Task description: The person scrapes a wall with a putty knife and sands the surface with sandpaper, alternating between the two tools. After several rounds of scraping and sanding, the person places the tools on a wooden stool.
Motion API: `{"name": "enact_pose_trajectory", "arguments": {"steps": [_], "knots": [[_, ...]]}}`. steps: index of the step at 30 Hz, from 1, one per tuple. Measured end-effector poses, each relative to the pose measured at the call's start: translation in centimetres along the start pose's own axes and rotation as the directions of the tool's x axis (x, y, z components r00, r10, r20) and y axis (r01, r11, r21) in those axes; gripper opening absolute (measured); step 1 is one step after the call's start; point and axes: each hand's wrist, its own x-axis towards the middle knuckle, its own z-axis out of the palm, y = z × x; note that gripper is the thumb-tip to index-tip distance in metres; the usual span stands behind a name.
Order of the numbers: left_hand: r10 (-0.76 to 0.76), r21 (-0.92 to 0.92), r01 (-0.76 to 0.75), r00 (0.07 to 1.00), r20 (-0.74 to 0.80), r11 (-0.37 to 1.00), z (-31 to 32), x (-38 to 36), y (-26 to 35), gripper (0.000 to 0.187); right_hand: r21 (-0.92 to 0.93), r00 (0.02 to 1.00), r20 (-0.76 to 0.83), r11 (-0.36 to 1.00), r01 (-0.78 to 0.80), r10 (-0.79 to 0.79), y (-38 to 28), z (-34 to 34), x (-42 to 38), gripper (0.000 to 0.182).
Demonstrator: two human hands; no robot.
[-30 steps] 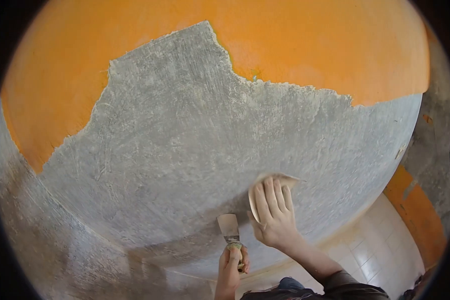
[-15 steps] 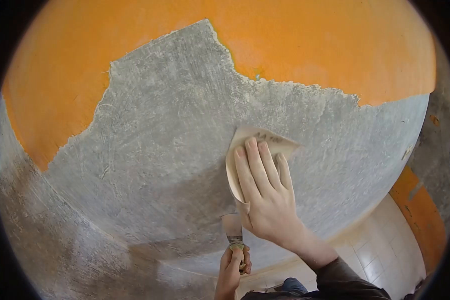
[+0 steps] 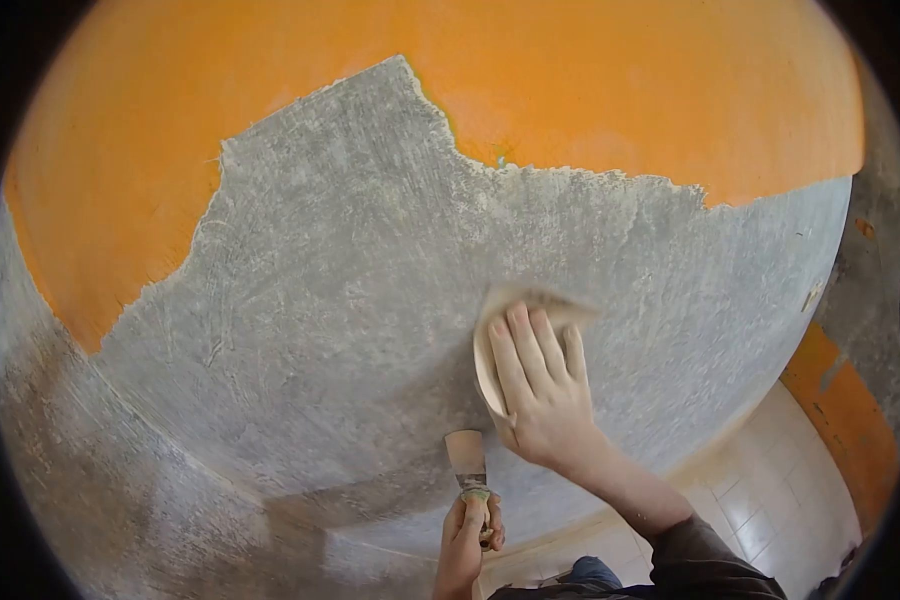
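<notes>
Sandpaper [image 3: 500, 305], or a sheet very like it, lies under the right hand [image 3: 550, 405] on the lower middle of a bare grey patch of wall [image 3: 340, 270], below the ragged edge of the orange paint [image 3: 620, 90]. Half a second ago it was higher on the patch, and before that lower than now, so hand and sheet have swung up and come partway back down — which I take for a rubbing stroke, with work on this patch going on. The scraper [image 3: 467, 458] has hardly shifted in the left hand [image 3: 460, 530].

One blurred corner of the sheet points to the right of the view, past the little finger; the left border curls up and runs roughly up and down. Its long axis I cannot tell, since the hand covers the middle. The scraper's is plain: nearly upright in view, blade upward (away from the person's body).

As to the grip, the right hand's fingers are straight and laid over the sheet, three close together and the little finger slightly apart — the thumb is hidden, so I cannot tell whether it pinches the paper. The left hand is wrapped around the scraper's handle.
</notes>
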Motion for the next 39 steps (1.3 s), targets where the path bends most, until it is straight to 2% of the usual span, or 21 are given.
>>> {"name": "enact_pose_trajectory", "arguments": {"steps": [3, 6, 7, 9, 11, 13, 15, 16, 17, 21, 24, 25, 27, 29, 32, 34, 38, 39], "knots": [[0.019, -0.048, -0.017, 0.999, 0.044, 0.999, -0.8, 0.4, -0.5, 0.041, -0.076, 0.987, 0.150, 0.996, -0.041, 0.052, 0.2, 2.7, -7.5, 0.062], [0.006, -0.071, -0.002, 0.999, 0.050, 0.997, -0.7, -0.2, -0.1, 0.045, -0.129, 0.982, 0.102, 0.981, -0.145, 0.159, 0.9, 6.1, -14.7, 0.063], [0.009, -0.042, -0.007, 0.999, 0.050, 0.999, -0.4, -0.2, 0.2, 0.047, -0.125, 0.981, 0.120, 0.983, -0.136, 0.151, 0.9, 5.4, -14.1, 0.063], [0.024, -0.044, -0.020, 0.996, 0.088, 0.999, -0.1, 0.0, 0.6, 0.048, -0.081, 0.959, 0.094, 0.962, -0.259, 0.266, 1.3, 4.1, -10.7, 0.064], [0.066, -0.026, -0.062, 0.984, 0.167, 0.998, 0.3, 0.8, 1.3, 0.050, -0.052, 0.961, -0.096, 0.963, -0.263, 0.258, 2.5, 2.5, -6.1, 0.067], [0.112, -0.010, -0.113, 0.968, 0.225, 0.994, 1.5, 2.1, 2.9, 0.050, 0.003, 0.950, -0.207, 0.971, -0.238, 0.234, 3.9, 0.8, -2.6, 0.068], [0.132, -0.006, -0.135, 0.961, 0.244, 0.991, 2.6, 3.3, 4.7, 0.050, -0.023, 0.946, -0.206, 0.965, -0.261, 0.250, 3.8, 1.3, -2.0, 0.069], [0.195, -0.059, -0.186, 0.934, 0.299, 0.981, 3.3, 3.9, 5.3, 0.050, -0.057, 0.940, -0.224, 0.960, -0.275, 0.256, 3.5, 1.5, -2.0, 0.069], [0.262, -0.117, -0.236, 0.899, 0.352, 0.965, 3.8, 4.2, 5.7, 0.050, -0.086, 0.948, -0.199, 0.960, -0.268, 0.247, 3.1, 2.3, -3.2, 0.069], [0.304, -0.179, -0.255, 0.883, 0.358, 0.950, 4.8, 5.0, 6.0, 0.049, -0.091, 0.950, 0.003, 0.946, -0.312, 0.314, 0.8, 7.5, -14.1, 0.075], [0.302, -0.242, -0.218, 0.865, 0.401, 0.946, 5.1, 5.1, 5.8, 0.049, -0.097, 0.964, 0.027, 0.960, -0.262, 0.266, 0.7, 9.0, -17.6, 0.074], [0.299, -0.214, -0.230, 0.871, 0.390, 0.949, 5.3, 5.0, 5.9, 0.047, -0.036, 0.955, 0.049, 0.956, -0.290, 0.291, 1.0, 7.2, -14.9, 0.072], [0.299, -0.190, -0.242, 0.878, 0.373, 0.951, 5.6, 4.7, 5.8, 0.046, -0.080, 0.969, -0.055, 0.966, -0.244, 0.240, 2.5, 4.3, -9.2, 0.069], [0.338, -0.090, -0.326, 0.890, 0.308, 0.941, 6.0, 4.7, 5.9, 0.043, -0.047, 0.968, -0.149, 0.976, -0.210, 0.202, 3.9, 1.3, -3.9, 0.068], [0.377, -0.052, -0.377, 0.886, 0.271, 0.925, 6.6, 4.6, 5.7, 0.039, -0.104, 0.965, -0.200, 0.976, -0.193, 0.170, 4.8, 0.5, -1.0, 0.067], [0.389, -0.038, -0.393, 0.883, 0.263, 0.919, 6.7, 4.8, 5.3, 0.038, -0.112, 0.974, -0.162, 0.977, -0.181, 0.161, 4.6, 1.4, -3.2, 0.065], [0.420, -0.024, -0.427, 0.874, 0.245, 0.904, 7.2, 5.1, 4.8, 0.035, -0.061, 0.965, 0.131, 0.973, -0.223, 0.229, 3.7, 5.8, -15.4, 0.062], [0.421, -0.020, -0.429, 0.875, 0.240, 0.903, 7.3, 4.9, 4.8, 0.035, -0.054, 0.965, 0.131, 0.973, -0.222, 0.228, 3.2, 6.1, -18.0, 0.062]]}}
